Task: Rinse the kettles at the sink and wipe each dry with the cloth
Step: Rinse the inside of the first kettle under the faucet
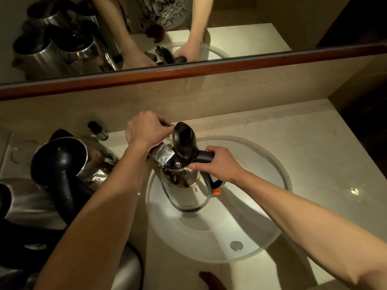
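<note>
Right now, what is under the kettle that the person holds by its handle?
Under the kettle lies the white sink bowl, with its drain nearer the viewer. The kettle's body covers the part of the bowl directly below it.

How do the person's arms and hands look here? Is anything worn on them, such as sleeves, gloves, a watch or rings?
Both forearms are bare from the frame edge to the wrist, with no sleeve in view. The left hand and the right hand wear no gloves. No watch or bracelet shows on either wrist, and no ring can be made out in this dim light. In the mirror the person wears a short-sleeved printed shirt.
</note>
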Motion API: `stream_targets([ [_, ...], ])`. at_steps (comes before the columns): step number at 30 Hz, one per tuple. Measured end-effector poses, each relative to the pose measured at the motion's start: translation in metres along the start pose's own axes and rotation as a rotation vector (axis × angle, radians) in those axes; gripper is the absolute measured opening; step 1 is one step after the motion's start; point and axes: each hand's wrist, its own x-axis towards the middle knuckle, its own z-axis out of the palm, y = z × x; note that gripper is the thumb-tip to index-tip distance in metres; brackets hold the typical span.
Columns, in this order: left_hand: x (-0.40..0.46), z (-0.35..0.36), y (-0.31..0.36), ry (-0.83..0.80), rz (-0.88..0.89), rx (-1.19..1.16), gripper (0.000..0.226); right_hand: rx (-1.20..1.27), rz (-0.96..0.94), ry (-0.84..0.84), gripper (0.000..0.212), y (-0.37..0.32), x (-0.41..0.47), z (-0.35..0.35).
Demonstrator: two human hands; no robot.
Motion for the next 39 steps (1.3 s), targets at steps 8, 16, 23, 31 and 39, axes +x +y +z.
stream_targets([
  [8, 0.005, 0.006, -0.004, -0.002, -0.010, -0.003, 0.032, -0.006, -0.010, -0.002, 0.052, -0.001, 0.000, -0.001],
  [16, 0.003, 0.004, -0.005, -0.007, 0.002, -0.001, 0.039, 0.003, -0.008, -0.008, 0.048, -0.005, -0.005, -0.001],
  [23, 0.004, 0.004, -0.005, -0.004, -0.001, -0.017, 0.039, 0.002, 0.006, -0.008, 0.044, -0.009, -0.004, -0.002],
  [31, 0.008, 0.009, -0.009, -0.013, -0.001, -0.016, 0.034, 0.000, 0.013, -0.004, 0.048, -0.007, -0.005, -0.001],
  [39, 0.010, 0.011, -0.008, 0.001, 0.007, -0.012, 0.039, 0.013, 0.023, -0.011, 0.049, -0.004, -0.009, -0.002],
])
